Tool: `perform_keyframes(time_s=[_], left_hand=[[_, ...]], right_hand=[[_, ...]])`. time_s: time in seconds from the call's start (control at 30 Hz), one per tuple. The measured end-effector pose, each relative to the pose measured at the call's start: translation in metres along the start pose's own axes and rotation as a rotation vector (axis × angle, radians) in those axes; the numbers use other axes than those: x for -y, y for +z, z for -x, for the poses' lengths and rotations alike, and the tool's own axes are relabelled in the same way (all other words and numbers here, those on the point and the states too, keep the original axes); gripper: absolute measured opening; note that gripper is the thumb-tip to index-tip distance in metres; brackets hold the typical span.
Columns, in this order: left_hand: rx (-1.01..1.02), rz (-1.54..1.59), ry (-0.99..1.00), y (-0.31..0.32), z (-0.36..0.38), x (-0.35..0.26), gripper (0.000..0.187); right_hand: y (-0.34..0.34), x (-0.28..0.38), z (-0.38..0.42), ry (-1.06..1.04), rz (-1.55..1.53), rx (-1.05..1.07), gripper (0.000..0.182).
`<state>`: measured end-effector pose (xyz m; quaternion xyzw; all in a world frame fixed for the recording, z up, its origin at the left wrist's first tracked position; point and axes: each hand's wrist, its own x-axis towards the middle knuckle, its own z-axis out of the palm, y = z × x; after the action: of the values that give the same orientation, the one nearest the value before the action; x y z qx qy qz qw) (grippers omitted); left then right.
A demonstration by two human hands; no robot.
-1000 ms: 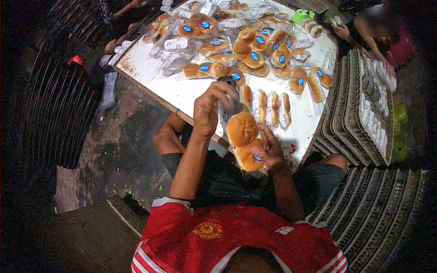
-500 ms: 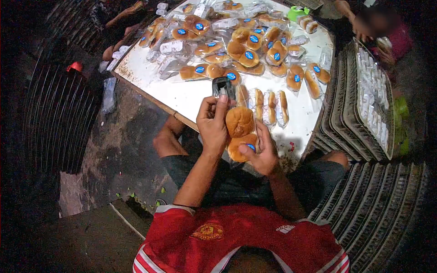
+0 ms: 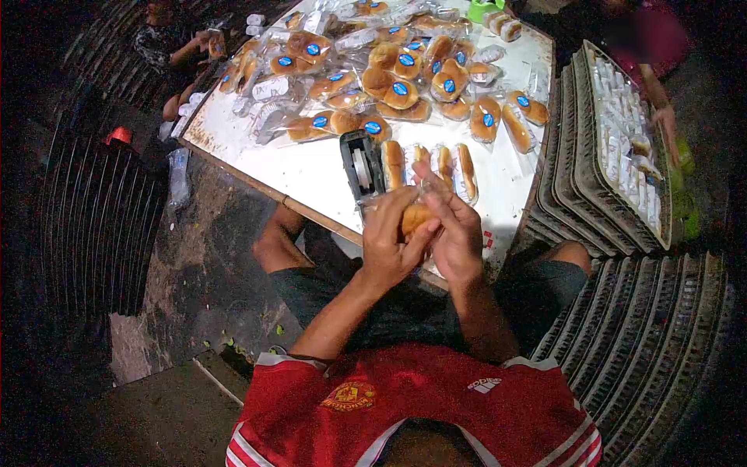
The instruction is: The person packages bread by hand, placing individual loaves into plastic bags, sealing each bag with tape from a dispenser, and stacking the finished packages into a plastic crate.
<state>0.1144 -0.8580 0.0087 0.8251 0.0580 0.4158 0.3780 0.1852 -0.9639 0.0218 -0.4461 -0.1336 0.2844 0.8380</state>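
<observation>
Between my hands, just over the table's near edge, is a bagged bun (image 3: 416, 219), mostly covered by my fingers. My left hand (image 3: 389, 237) is closed round its left side. My right hand (image 3: 457, 237) is closed on its right side, with the fingers near the top of the clear bag. A black tape dispenser (image 3: 362, 170) lies on the white table (image 3: 299, 167) just beyond my left hand. Several slim wrapped rolls (image 3: 443, 165) lie in a row beyond my right hand.
A pile of bagged buns (image 3: 393, 89) with blue labels covers the far part of the table. Stacked crates (image 3: 572, 156) with wrapped rolls stand at the right, more racks (image 3: 93, 210) at the left. Other people sit at upper left and upper right.
The bagged bun pair, earlier seen from its broad side, is now mostly hidden in my hands, which have come together. My left hand has moved down from the tape dispenser. The view has shifted slightly.
</observation>
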Motion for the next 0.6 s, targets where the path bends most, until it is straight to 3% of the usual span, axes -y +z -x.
perform_keyframes(time_s=[0.03, 0.07, 0.17, 0.23, 0.3, 0.37, 0.43, 0.47, 0.57, 0.6], left_hand=[[0.114, 0.180, -0.113, -0.004, 0.002, -0.004, 0.029], [0.168, 0.238, -0.201, -0.010, -0.002, -0.003, 0.027], [0.268, 0.358, -0.403, -0.022, -0.003, 0.001, 0.022], [0.242, 0.355, -0.413, -0.019, 0.000, 0.006, 0.019], [0.234, 0.357, -0.495, -0.019, 0.007, 0.004, 0.016], [0.192, 0.421, -0.625, -0.018, 0.010, -0.002, 0.015], [0.249, 0.477, -0.624, -0.024, 0.010, 0.005, 0.015], [0.273, 0.502, -0.627, -0.027, 0.011, 0.008, 0.015], [0.049, 0.542, -0.509, -0.026, 0.017, 0.013, 0.014], [0.015, 0.618, -0.601, -0.026, 0.012, 0.003, 0.015]], right_hand=[[0.001, 0.003, 0.000, 0.001, -0.150, 0.065, 0.026], [-0.024, -0.005, -0.004, -0.124, 0.113, 0.249, 0.027], [-0.030, 0.003, -0.003, -0.436, 0.725, 0.045, 0.026], [-0.001, 0.034, -0.002, -0.249, 0.536, -0.061, 0.023], [-0.034, 0.010, -0.004, 0.016, 0.713, 0.104, 0.022], [-0.029, -0.006, 0.000, -0.209, 0.800, -0.037, 0.018], [-0.012, -0.001, 0.007, -0.337, 0.983, -0.138, 0.015], [-0.012, 0.001, 0.005, -0.475, 1.103, -0.050, 0.012], [-0.018, 0.007, 0.003, -0.540, 1.167, 0.217, 0.014], [-0.021, 0.011, 0.002, -0.512, 1.171, 0.254, 0.014]])
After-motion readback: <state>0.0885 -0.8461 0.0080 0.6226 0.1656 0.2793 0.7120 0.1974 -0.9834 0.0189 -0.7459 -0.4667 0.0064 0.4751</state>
